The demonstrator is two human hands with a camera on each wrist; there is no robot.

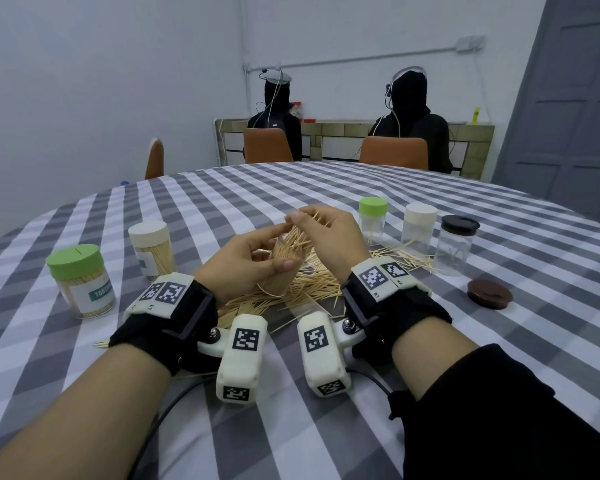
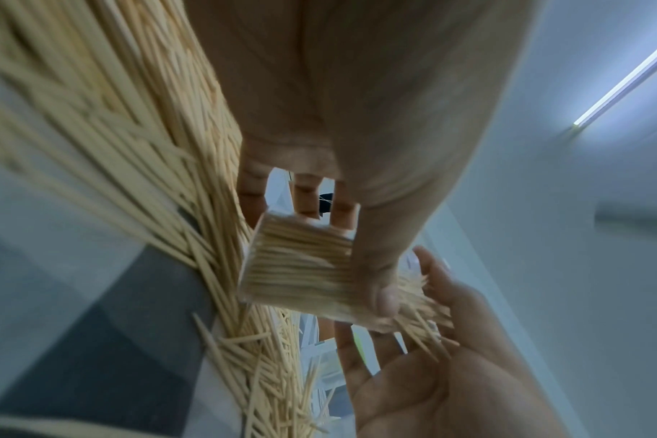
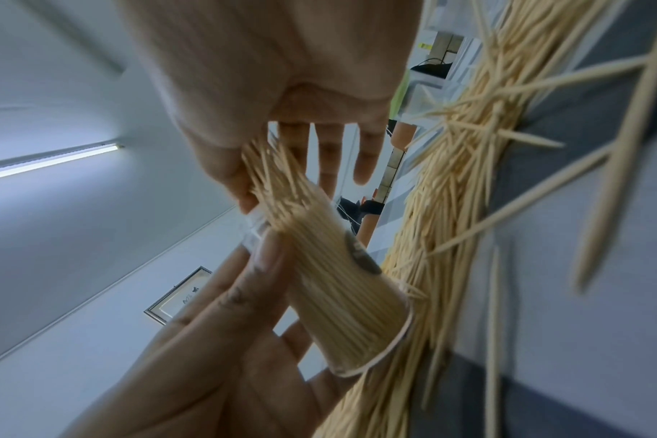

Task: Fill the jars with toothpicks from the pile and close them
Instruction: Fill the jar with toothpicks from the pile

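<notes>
Brimming jar (image 1: 280,268) between both hands, amid toothpick pile (image 1: 312,289).

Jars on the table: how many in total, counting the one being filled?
6. Two capped full jars at left: green-lidded, cream-lidded. One open jar held in the left hand. Three at right: green-lidded, cream-lidded, brown-lidded.

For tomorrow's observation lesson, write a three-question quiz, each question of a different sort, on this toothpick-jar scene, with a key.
1. True or false: the left hand grips the open jar over the toothpick pile.
2. Which hand feeds toothpicks into it?
3. The loose brown lid lies: A) on the held jar; B) on the tablecloth; C) on the green-lidded jar.

Key: 1 true. 2 the right hand. 3 B.
</notes>
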